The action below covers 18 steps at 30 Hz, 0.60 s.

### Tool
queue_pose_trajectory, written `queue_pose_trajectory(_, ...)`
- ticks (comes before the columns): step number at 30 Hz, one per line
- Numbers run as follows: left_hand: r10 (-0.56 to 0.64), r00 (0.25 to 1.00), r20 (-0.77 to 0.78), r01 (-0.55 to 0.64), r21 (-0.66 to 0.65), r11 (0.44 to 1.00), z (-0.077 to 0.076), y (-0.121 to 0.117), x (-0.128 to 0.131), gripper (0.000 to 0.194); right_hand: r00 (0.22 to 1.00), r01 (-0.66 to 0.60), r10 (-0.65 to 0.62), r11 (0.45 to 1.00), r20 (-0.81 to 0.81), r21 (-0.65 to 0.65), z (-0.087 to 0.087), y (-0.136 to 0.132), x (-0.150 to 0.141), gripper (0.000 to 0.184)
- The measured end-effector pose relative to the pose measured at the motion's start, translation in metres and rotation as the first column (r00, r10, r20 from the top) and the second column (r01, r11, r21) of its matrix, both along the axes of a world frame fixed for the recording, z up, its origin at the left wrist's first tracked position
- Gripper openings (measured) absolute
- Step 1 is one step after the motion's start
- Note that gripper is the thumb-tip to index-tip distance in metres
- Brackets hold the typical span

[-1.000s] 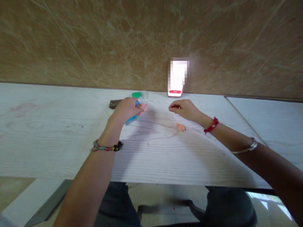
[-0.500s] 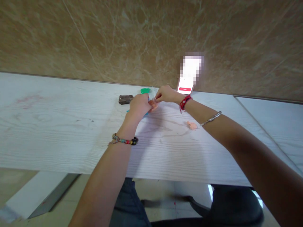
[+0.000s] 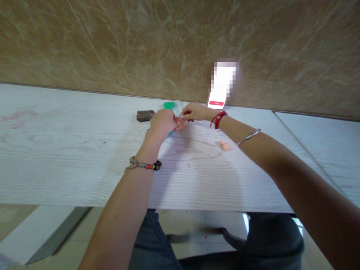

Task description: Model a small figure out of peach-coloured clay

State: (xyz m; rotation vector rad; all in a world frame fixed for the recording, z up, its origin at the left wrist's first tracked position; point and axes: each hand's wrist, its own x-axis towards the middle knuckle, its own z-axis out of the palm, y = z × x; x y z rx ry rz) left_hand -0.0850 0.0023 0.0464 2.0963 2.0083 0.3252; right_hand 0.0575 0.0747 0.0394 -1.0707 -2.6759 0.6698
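At the left, a dark brown, rough-faced oblong block (image 3: 145, 115) lies on the white wood-grain table (image 3: 70, 150), near the knuckles of the left hand; a sideways sweep of that hand could knock it. A small bright green packet (image 3: 169, 105) lies just beyond that hand, and a flat blue piece (image 3: 170, 133) shows partly from under it; either could be dragged along if the wrist shifts, since both lie so near. In the middle, the soft-looking peach-orange piece (image 3: 179, 123) could stretch or tear if the hands pull apart sharply, and the crinkled clear plastic film (image 3: 178, 107) behind it could snag on the fingers. Farther right, the upright phone (image 3: 216, 103) leans on the brown marbled wall (image 3: 140, 48) just behind the right wrist; a backward bump there could make it slide. The small peach-coloured lump (image 3: 225, 145) lies loose on the table below the right forearm, where a lowered arm could press it flat.

The left hand (image 3: 163, 123) is nearly closed, palm down, thumb and fingertips clamped on the near-left part of the peach-orange piece, just above the table. The right hand (image 3: 195, 111) meets it from the other side, fingers curled and tips at the piece's right edge; whether they pinch the piece, the film or nothing, I cannot tell.
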Motion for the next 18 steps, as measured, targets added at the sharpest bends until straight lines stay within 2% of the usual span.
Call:
queue_pose_trajectory(3,0.019,0.999,-0.04,-0.02,-0.024,1.0,0.001,0.0,0.001,0.027,0.992,0.009,-0.026,0.991,-0.125,-0.136,-0.002,-0.004,0.006,0.014)
queue_pose_trajectory(6,0.018,0.998,-0.059,-0.019,-0.02,1.0,0.003,-0.001,0.002,0.028,0.953,0.07,-0.156,0.948,-0.262,-0.31,0.0,-0.007,0.013,0.012)
queue_pose_trajectory(8,0.019,0.996,-0.084,-0.02,-0.013,1.0,0.003,-0.002,0.003,0.027,0.888,0.084,-0.254,0.909,-0.383,-0.408,0.004,-0.009,0.021,0.012)
queue_pose_trajectory(11,0.019,0.99,-0.143,-0.018,0.004,1.0,0.003,-0.003,0.005,0.028,0.741,0.102,-0.393,0.868,-0.545,-0.486,0.014,-0.021,0.04,0.011)
queue_pose_trajectory(13,0.016,0.984,-0.179,-0.014,0.016,1.0,0.001,-0.004,0.006,0.028,0.667,0.156,-0.476,0.841,-0.574,-0.517,0.02,-0.035,0.059,0.012)
queue_pose_trajectory(15,0.003,0.976,-0.216,0.005,0.038,0.999,-0.001,-0.004,0.008,0.028,0.659,0.204,-0.522,0.817,-0.541,-0.54,0.021,-0.052,0.081,0.013)
queue_pose_trajectory(18,-0.018,0.963,-0.269,0.056,0.134,0.989,-0.003,-0.008,0.014,0.029,0.653,0.283,-0.595,0.765,-0.468,-0.579,0.01,-0.076,0.117,0.012)
